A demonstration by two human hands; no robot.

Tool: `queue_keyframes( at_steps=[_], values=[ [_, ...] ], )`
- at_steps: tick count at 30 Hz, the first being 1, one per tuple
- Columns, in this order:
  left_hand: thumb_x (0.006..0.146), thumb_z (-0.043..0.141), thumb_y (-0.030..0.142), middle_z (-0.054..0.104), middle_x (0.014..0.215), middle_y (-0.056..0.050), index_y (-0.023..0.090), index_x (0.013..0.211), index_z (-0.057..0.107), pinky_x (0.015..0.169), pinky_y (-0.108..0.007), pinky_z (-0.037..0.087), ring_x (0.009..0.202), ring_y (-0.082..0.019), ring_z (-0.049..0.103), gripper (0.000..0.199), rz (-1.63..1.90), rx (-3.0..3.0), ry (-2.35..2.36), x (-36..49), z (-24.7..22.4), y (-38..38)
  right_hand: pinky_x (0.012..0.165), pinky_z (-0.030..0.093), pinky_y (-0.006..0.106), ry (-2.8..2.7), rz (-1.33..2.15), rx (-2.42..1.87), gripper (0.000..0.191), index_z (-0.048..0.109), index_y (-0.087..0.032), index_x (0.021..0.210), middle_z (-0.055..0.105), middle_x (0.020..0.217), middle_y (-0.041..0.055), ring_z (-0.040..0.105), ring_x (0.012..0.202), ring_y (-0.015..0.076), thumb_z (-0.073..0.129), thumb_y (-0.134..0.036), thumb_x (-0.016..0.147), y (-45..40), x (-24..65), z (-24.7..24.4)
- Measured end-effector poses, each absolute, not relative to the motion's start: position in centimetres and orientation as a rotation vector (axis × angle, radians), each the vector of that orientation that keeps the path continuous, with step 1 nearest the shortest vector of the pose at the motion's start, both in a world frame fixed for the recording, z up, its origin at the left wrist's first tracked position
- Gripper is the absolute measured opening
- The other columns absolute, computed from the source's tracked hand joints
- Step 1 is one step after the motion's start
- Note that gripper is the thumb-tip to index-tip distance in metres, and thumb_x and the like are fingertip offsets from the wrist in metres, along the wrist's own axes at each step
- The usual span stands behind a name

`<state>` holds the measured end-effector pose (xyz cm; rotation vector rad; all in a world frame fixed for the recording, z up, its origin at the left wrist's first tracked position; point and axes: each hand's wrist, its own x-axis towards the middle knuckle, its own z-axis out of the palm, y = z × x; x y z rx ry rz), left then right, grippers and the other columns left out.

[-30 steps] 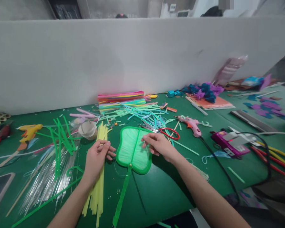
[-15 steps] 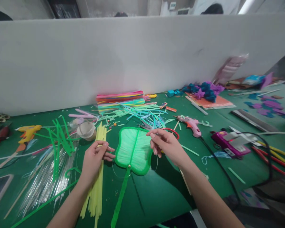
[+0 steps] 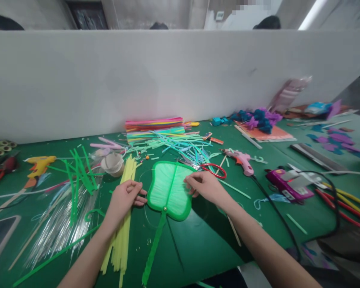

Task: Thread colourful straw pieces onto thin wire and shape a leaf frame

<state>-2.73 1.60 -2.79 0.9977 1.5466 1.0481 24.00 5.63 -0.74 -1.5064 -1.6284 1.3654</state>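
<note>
A green hand fan [image 3: 159,186] with a pale ribbed face, fuzzy rim and a small bead where the handle joins lies on the table in front of me. At its left edge, my left hand [image 3: 127,200] pinches a thin clear thread [image 3: 148,222], which loops down toward the fan's handle. My right hand [image 3: 205,186] is over the fan's upper right part, thumb and forefinger pinched together. A faint strand hangs below it; the tip in its fingers is barely visible. Yellow pipe cleaners [image 3: 124,236] lie beneath my left wrist.
Red-handled scissors [image 3: 214,170] lie just beyond my right hand. A pink glue gun [image 3: 241,160] and purple power strip [image 3: 289,186] are to the right, with cables. A paper cup [image 3: 112,164], green pipe cleaners [image 3: 75,188] and yellow glue gun [image 3: 39,166] occupy the left side.
My right hand has come down and slightly left onto the fan, uncovering the scissors. My left hand stays by the fan's left edge. The view has tilted slightly upward.
</note>
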Motion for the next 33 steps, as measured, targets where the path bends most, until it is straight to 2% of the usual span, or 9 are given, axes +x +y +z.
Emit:
queue_keyframes(
  at_steps=[4, 10, 15, 21, 24, 27, 29, 30, 33],
  values=[
    [0.067, 0.078, 0.051, 0.074, 0.071, -0.008, 0.013, 0.087, 0.058, 0.049, -0.029, 0.056, 0.051, -0.019, 0.07, 0.048, 0.996, 0.988, 1.568, -2.8, -3.0, 1.8, 0.051, 0.051, 0.028, -1.747, 1.194, -1.608, 0.011, 0.065, -0.015, 0.093, 0.069, 0.067, 0.0028, 0.065, 0.05, 0.0167, 0.057, -0.017, 0.086, 5.5, 25.1, 0.1],
    [0.067, 0.075, 0.053, 0.074, 0.075, -0.008, 0.014, 0.091, 0.057, 0.05, -0.028, 0.055, 0.054, -0.019, 0.069, 0.049, 0.971, 1.039, 1.575, -3.3, -2.0, 1.7, 0.069, 0.047, 0.031, -2.143, 0.683, -1.612, 0.014, 0.073, -0.02, 0.081, 0.076, 0.081, 0.0027, 0.068, 0.075, 0.0208, 0.06, -0.024, 0.087, 5.2, 26.4, 2.4],
    [0.076, 0.063, 0.057, 0.072, 0.083, -0.005, 0.018, 0.096, 0.056, 0.053, -0.026, 0.051, 0.059, -0.016, 0.067, 0.045, 0.989, 1.159, 1.652, -5.1, -0.7, 1.7, 0.068, 0.048, 0.029, -1.865, 0.794, -1.42, 0.02, 0.075, -0.022, 0.089, 0.076, 0.087, 0.001, 0.067, 0.075, 0.0185, 0.062, -0.037, 0.087, 4.8, 27.2, 3.9],
    [0.079, 0.06, 0.046, 0.064, 0.063, -0.002, 0.021, 0.081, 0.059, 0.051, -0.027, 0.035, 0.052, -0.019, 0.058, 0.025, 0.817, 1.402, 1.975, -5.4, 0.0, 1.4, 0.063, 0.049, 0.029, -1.679, 0.877, -1.346, 0.03, 0.075, -0.02, 0.089, 0.075, 0.082, 0.0042, 0.066, 0.072, 0.0195, 0.063, -0.047, 0.086, 3.3, 27.2, 4.5],
    [0.09, 0.046, 0.042, 0.067, 0.078, -0.007, 0.022, 0.075, 0.056, 0.056, -0.028, 0.03, 0.065, -0.022, 0.061, 0.027, 0.591, 1.84, 2.309, -3.2, 0.9, -0.1, 0.061, 0.048, 0.029, -1.633, 0.835, -1.372, 0.031, 0.075, -0.02, 0.087, 0.074, 0.083, 0.0046, 0.064, 0.07, 0.0184, 0.064, -0.049, 0.086, 2.5, 27.3, 4.5],
    [0.094, 0.04, 0.053, 0.064, 0.065, -0.004, 0.023, 0.067, 0.052, 0.056, -0.029, 0.027, 0.061, -0.022, 0.06, 0.043, 0.183, 2.024, 1.997, -0.1, 1.2, -2.2, 0.056, 0.045, 0.027, -1.608, 0.835, -1.4, 0.032, 0.075, -0.02, 0.087, 0.072, 0.077, 0.0038, 0.062, 0.064, 0.017, 0.063, -0.05, 0.086, 1.9, 27.5, 4.5],
    [0.085, 0.056, 0.057, 0.066, 0.07, -0.006, 0.023, 0.071, 0.054, 0.054, -0.029, 0.024, 0.064, -0.025, 0.061, 0.037, 0.038, 2.022, 1.85, 1.9, 0.7, -3.3, 0.056, 0.046, 0.027, -1.59, 0.887, -1.389, 0.033, 0.075, -0.02, 0.089, 0.072, 0.075, 0.0042, 0.062, 0.064, 0.0172, 0.063, -0.051, 0.087, 1.7, 27.6, 4.4],
    [0.081, 0.063, 0.052, 0.067, 0.073, -0.006, 0.023, 0.074, 0.054, 0.054, -0.029, 0.023, 0.065, -0.026, 0.062, 0.032, 0.018, 2.008, 1.829, 2.7, 0.4, -3.6, 0.056, 0.046, 0.027, -1.576, 0.911, -1.376, 0.033, 0.074, -0.02, 0.089, 0.072, 0.076, 0.0044, 0.062, 0.065, 0.0174, 0.063, -0.051, 0.087, 1.6, 27.6, 4.3],
    [0.087, 0.055, 0.036, 0.062, 0.068, -0.004, 0.023, 0.071, 0.046, 0.055, -0.028, 0.024, 0.064, -0.023, 0.059, 0.022, 0.093, 1.925, 1.775, 4.3, -0.5, -3.6, 0.053, 0.045, 0.026, -1.532, 0.917, -1.348, 0.031, 0.073, -0.02, 0.087, 0.071, 0.072, 0.004, 0.06, 0.061, 0.0165, 0.063, -0.049, 0.087, 1.3, 27.8, 4.3]
  ],
)
